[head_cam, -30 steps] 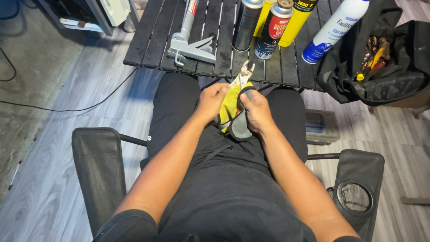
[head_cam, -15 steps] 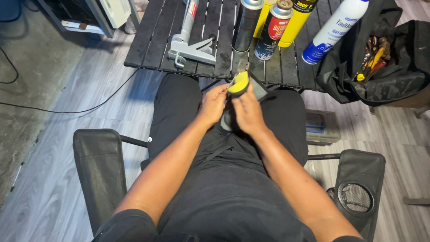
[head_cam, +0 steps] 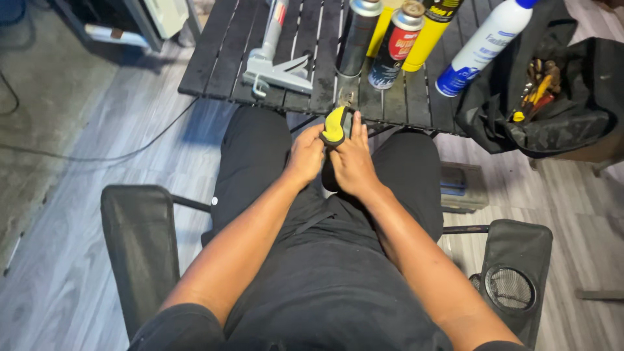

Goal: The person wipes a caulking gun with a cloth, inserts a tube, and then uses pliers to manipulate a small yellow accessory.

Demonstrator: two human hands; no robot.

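Yellow-and-black handled tool point(head_cam: 335, 125) is the anchor, over the lap just short of the slatted surface point(head_cam: 214, 58). Left hand point(head_cam: 304, 156) grips its left side, right hand point(head_cam: 353, 164) clamps the right, likely steadying it. Beyond it: caulking gun point(head_cam: 276, 62), spray cans point(head_cam: 396, 42); far right, black tool bag point(head_cam: 552, 110).

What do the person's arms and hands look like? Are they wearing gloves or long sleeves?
No gloves: the left hand and the right hand are both bare. The forearms are bare too. Short black sleeves end near the elbows. I see no watch, rings or wristbands.
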